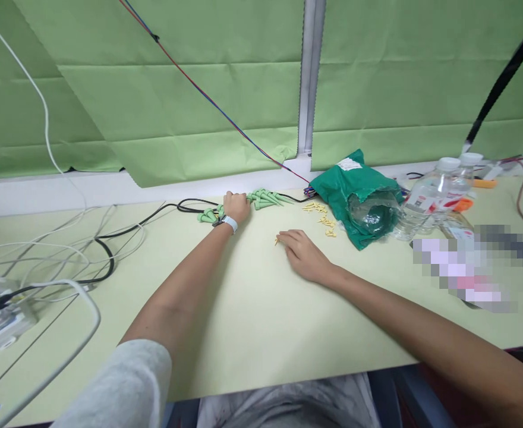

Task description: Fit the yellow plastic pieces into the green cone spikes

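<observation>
My left hand [237, 207], with a watch [230, 223] on its wrist, is at the back of the table with its fingers curled down. Green pointed plastic pieces with wide heads [265, 197] lie on both sides of it; whatever is under the fingers is hidden. Nearer the middle, my right hand [303, 254] has its fingertips together at a small yellow pointed piece [276, 241], close to the tabletop. More small yellow pieces [327, 222] lie scattered between this hand and a green plastic bag [362, 190].
Clear plastic bottles [435, 193] stand right of the bag, with orange items [463, 204] beside them. A blurred-out object [462, 276] lies at the right. Black and white cables [110, 255] tangle on the left near a power strip [3, 315]. Green blinds [199, 89] hang behind.
</observation>
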Motion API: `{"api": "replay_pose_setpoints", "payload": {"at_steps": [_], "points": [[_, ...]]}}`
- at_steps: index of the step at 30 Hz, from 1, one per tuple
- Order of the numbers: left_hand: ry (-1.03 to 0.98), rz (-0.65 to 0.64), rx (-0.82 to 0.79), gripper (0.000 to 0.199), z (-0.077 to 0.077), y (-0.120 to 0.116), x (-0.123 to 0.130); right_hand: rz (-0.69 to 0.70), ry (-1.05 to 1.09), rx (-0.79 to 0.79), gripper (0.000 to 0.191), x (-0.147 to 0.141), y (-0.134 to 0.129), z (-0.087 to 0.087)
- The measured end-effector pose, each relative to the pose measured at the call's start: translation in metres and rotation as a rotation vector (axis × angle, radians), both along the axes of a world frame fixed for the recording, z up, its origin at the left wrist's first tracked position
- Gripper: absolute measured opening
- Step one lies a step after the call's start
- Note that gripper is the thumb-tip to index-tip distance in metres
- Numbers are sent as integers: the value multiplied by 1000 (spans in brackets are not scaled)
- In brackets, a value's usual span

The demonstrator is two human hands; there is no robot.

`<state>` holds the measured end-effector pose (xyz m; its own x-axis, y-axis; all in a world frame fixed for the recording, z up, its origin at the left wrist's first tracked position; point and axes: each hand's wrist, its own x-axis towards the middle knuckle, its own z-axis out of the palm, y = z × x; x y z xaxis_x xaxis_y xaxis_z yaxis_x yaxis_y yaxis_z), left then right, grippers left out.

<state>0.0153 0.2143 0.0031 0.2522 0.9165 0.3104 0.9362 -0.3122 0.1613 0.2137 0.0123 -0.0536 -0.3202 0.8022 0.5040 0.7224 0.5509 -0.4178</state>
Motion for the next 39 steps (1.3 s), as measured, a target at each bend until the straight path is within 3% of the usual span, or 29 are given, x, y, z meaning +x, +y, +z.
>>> {"api": "replay_pose_setpoints", "payload": {"at_steps": [6,11,16,18,20,23,26,30,34,39], "points": [[136,87,-33,31,5,10,16,13,-128,-28,46,-1,-2,2],[153,87,-19,44,6,4,18,-43,-121,-22,33,-2,-5,6],[87,54,48,54,26,-2,12,-94,-133,-4,24,9,-2,10],[-35,28,66,55,37,-7,8,-120,-150,16,23,17,1,11],[-234,-47,3,56,44,-18,3,-154,-166,32,22,25,6,11],[-607,-138,-292,56,45,-50,-5,-201,-159,24,22,34,11,9],[-934,-247,-578,47,35,-93,-17,-227,-91,9,24,40,16,9],[-1172,-328,-850,32,17,-147,-32,-286,-75,35,24,50,32,15],[-1296,-298,-974,31,3,-175,-35,-486,-172,-66,27,66,63,27],[-1307,-355,-924,50,-5,-180,-33,-639,-299,-164,31,79,99,37]]}}
